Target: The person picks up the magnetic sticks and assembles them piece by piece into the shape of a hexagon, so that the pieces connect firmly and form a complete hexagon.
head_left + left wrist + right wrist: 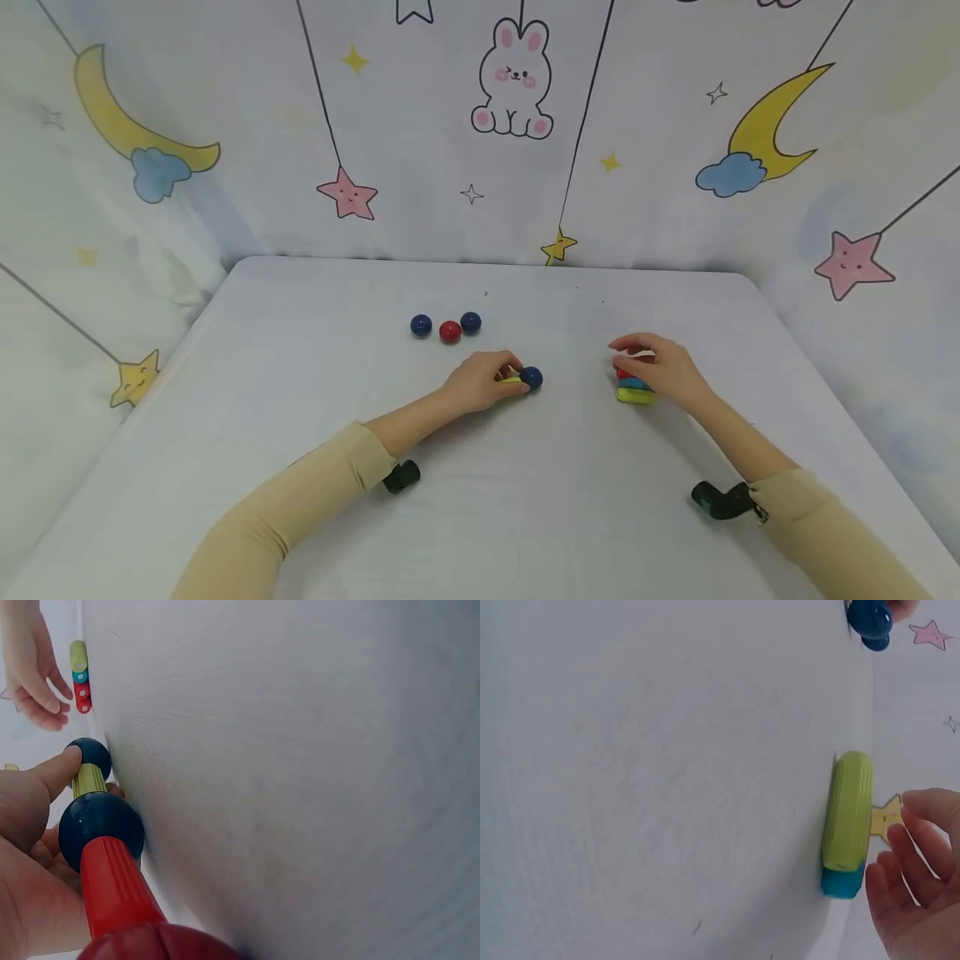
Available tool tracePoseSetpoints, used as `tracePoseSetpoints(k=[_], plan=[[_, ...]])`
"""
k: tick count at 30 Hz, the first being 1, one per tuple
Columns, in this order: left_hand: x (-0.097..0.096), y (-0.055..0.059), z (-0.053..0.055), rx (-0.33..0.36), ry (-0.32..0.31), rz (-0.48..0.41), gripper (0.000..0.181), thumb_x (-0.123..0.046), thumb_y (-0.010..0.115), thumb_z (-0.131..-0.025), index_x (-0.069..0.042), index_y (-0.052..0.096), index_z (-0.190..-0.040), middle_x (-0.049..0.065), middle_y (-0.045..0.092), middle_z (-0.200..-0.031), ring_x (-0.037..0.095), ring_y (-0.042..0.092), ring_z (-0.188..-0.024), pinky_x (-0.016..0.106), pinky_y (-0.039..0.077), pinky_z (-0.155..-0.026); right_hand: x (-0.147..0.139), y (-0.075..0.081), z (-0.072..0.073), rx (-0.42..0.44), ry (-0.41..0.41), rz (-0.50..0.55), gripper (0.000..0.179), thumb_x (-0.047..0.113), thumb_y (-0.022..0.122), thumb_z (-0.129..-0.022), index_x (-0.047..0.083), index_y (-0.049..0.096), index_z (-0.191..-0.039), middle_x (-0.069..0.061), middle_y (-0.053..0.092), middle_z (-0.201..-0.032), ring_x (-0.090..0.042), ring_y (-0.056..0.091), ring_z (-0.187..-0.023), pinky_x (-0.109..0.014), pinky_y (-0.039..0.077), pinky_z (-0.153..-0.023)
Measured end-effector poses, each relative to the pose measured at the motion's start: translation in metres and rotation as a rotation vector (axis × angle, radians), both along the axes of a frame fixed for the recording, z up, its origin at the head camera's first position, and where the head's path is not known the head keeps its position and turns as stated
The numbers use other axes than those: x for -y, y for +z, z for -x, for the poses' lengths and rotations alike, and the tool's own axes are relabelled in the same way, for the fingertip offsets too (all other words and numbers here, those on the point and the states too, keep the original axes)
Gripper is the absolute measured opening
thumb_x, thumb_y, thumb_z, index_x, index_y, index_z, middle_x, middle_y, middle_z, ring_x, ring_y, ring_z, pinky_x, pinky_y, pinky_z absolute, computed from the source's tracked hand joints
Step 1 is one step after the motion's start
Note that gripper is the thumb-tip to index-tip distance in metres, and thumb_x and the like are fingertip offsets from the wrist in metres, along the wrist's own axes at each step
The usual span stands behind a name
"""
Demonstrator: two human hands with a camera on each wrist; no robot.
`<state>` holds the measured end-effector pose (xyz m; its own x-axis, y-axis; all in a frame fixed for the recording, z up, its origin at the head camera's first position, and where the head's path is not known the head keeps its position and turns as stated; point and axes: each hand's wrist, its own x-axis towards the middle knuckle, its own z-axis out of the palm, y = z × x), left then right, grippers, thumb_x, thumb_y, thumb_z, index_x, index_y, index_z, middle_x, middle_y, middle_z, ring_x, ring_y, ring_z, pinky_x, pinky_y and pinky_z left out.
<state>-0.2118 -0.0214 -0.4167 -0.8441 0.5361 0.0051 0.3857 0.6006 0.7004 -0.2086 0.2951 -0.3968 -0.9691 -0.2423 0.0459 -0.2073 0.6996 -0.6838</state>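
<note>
My left hand (483,382) grips a chain of toy balls and ribbed rods. In the left wrist view, the chain's far blue ball (94,757) has the thumb against it. Behind it come a yellow-green rod (89,779), a second blue ball (100,829), a red rod (116,881) and a red ball (157,943). My right hand (667,367), fingers slightly bent and apart, hovers by a row of loose rods. That row has a yellow-green rod (635,397) nearest me, then a blue rod (634,383) and red rods (83,699), partly covered by the hand in the head view.
Beyond my left hand, two loose blue balls (421,326) and a red ball (450,332) lie on the white table (480,500). A patterned cloth (420,125) hangs behind the table's far edge. Dark wrist-camera pieces (720,500) stick out at both sleeves.
</note>
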Motion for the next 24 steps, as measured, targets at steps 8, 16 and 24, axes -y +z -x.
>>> tracePoseSetpoints(k=[8,16,24], plan=[[0.000,0.003,-0.003,-0.003,-0.001,0.002,0.031,-0.027,0.068,-0.092,-0.007,0.065,-0.115,0.002,0.066,-0.092,0.015,0.059,-0.083,0.028,0.048,-0.074,-0.023,-0.005,0.004,0.049,-0.060,-0.036,0.038,0.032,0.060,-0.098,0.005,0.060,-0.126,-0.019,0.058,-0.126,-0.037,0.051,-0.116,-0.054,0.045,-0.093],[-0.001,0.003,-0.004,0.009,0.010,0.014,0.030,-0.027,0.068,-0.092,-0.009,0.065,-0.116,0.002,0.067,-0.094,0.015,0.059,-0.084,0.028,0.047,-0.074,-0.027,-0.009,0.006,0.088,-0.039,-0.068,0.038,0.029,0.059,-0.098,0.003,0.060,-0.126,-0.021,0.060,-0.120,-0.037,0.051,-0.113,-0.053,0.045,-0.090],[0.000,0.002,-0.004,0.003,0.008,0.009,0.030,-0.026,0.069,-0.092,-0.008,0.065,-0.116,0.002,0.067,-0.094,0.015,0.059,-0.084,0.028,0.047,-0.074,-0.025,-0.007,0.013,0.144,-0.033,-0.060,0.040,0.028,0.061,-0.097,0.001,0.059,-0.127,-0.020,0.060,-0.119,-0.034,0.052,-0.110,-0.045,0.046,-0.089]])
